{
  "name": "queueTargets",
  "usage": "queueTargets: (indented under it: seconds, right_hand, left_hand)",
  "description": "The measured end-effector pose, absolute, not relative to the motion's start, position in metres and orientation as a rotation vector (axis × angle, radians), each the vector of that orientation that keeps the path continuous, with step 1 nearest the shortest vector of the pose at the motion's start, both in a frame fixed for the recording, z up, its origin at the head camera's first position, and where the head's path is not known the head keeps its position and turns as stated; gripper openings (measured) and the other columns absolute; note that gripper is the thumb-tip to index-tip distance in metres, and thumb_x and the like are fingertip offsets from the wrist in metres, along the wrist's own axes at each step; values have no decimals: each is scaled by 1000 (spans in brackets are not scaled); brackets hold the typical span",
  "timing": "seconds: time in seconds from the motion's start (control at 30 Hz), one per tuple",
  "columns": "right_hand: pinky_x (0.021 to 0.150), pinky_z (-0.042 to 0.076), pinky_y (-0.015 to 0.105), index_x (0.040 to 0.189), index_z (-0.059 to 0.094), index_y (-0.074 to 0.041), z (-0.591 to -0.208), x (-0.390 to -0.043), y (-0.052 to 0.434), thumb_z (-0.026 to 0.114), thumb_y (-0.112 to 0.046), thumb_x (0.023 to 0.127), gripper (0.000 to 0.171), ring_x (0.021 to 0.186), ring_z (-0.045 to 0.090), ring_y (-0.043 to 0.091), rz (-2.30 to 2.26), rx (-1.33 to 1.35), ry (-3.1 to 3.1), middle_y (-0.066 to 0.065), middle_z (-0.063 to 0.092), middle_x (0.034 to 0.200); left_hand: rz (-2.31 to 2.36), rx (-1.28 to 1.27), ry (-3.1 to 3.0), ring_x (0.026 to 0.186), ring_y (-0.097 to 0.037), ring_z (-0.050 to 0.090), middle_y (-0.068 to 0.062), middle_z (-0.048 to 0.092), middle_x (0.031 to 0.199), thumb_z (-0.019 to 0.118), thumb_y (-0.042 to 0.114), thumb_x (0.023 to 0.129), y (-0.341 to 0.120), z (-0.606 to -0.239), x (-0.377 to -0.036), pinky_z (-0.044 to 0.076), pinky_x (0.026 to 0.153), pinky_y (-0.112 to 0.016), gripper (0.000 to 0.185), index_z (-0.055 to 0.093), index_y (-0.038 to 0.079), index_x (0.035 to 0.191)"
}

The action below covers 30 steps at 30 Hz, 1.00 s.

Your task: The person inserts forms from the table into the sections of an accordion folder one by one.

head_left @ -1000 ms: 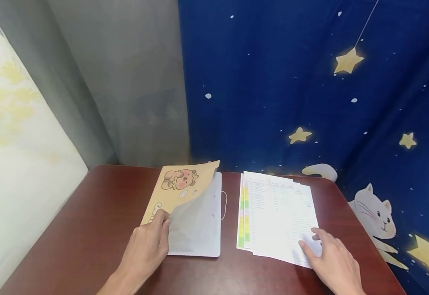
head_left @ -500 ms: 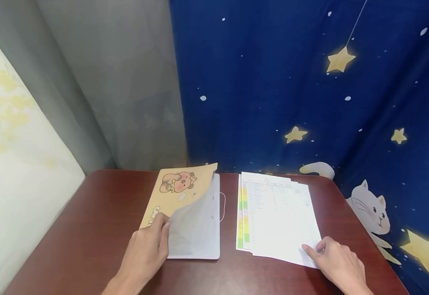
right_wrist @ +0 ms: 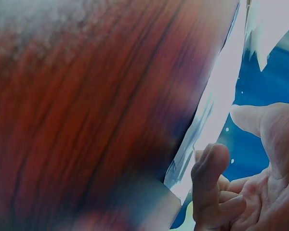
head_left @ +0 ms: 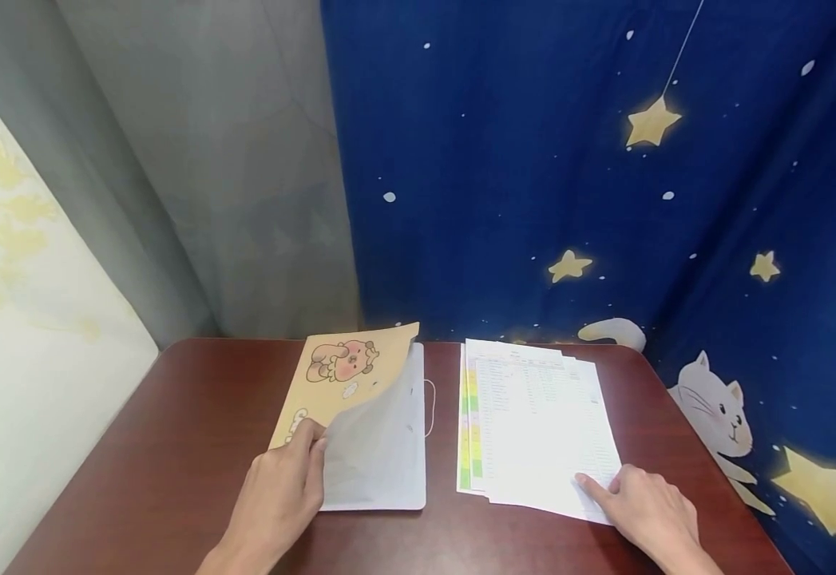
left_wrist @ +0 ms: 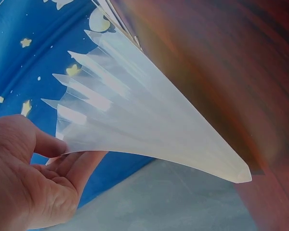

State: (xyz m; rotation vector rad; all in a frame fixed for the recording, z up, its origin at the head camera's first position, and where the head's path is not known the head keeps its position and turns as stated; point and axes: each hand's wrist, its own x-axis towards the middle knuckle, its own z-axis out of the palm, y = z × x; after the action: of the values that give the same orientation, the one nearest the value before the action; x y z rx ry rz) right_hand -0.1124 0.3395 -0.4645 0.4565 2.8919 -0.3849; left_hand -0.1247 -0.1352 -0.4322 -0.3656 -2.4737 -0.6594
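The left hand (head_left: 274,485) pinches the folder's (head_left: 342,375) raised cover between thumb and fingers, at the left of the table (head_left: 188,431). At the near right corner of the one paper stack (head_left: 543,435), the right hand (head_left: 651,507) rests its thumb on top, fingers curled by the edge — whether it grips, I cannot tell. Only the left wrist view shows several translucent leaves (left_wrist: 101,96) fanned inside. One white loop (head_left: 430,409) lies between folder and stack; four stars — and one cat (head_left: 715,407) — decorate the curtain (head_left: 475,184).
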Motion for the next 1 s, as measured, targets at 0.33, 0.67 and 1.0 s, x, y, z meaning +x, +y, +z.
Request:
queueTargets:
  seconds: [0.33, 0.67, 1.0]
  right_hand:
    - [56, 38, 34, 75, 65, -9, -468, -115, 336, 74, -80, 77, 72, 61, 48, 21, -324, 465, 2895, 6, 52, 63]
    - [60, 38, 37, 77, 71, -10, -468, -119, 338, 76, -79, 77, 69, 65, 49, 21, -348, 449, 2857, 5, 53, 64]
    - [62, 41, 39, 88, 76, -7, -472, -119, 341, 76, -79, 77, 73, 67, 53, 21, -410, 426, 2833, 4, 57, 66]
  left_hand:
    - [-648, -380, -2451, 52, -4, 36, 20, 35, 54, 69, 8, 98, -136, -433, -126, 33, 51, -24, 12, 60, 15, 97]
    - [-636, -382, -2444, 52, -3, 36, 19, 38, 54, 73, 5, 94, -135, -434, -126, 34, 50, -24, 18, 60, 16, 97]
    - [-632, -376, -2453, 52, -4, 38, 18, 40, 54, 73, 4, 94, -136, -432, -126, 35, 51, -25, 19, 59, 15, 96]
